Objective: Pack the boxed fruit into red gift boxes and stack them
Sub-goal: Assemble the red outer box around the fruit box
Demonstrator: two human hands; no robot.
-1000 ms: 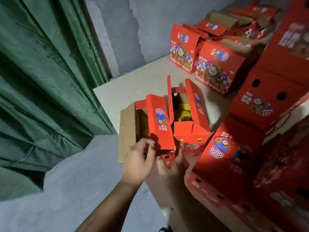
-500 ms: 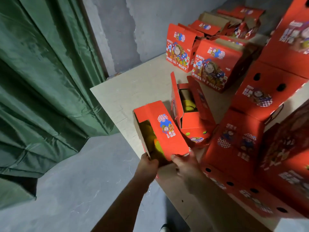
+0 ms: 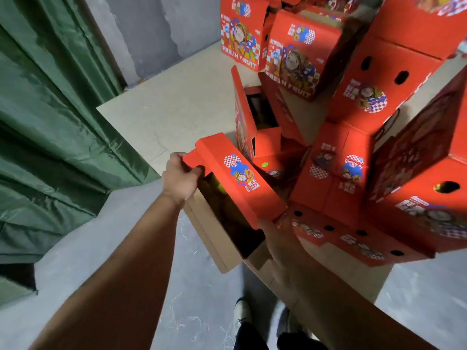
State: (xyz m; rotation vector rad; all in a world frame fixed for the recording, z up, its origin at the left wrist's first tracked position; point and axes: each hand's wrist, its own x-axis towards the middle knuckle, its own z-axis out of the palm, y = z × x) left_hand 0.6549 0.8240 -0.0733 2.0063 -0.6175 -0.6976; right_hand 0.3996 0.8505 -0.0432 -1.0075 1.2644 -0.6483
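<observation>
Fruit box gripped by left hand.

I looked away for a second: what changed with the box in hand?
The red cardboard gift box has been pulled off the table edge toward the person; the left hand now grips its far end flap. The open red box behind stayed put.

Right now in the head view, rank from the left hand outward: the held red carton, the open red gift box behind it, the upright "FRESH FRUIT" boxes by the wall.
1. Held red carton: gripped by the left hand.
2. Open red gift box: behind, mid-table.
3. Upright "FRESH FRUIT" boxes: far end, by the wall.
</observation>
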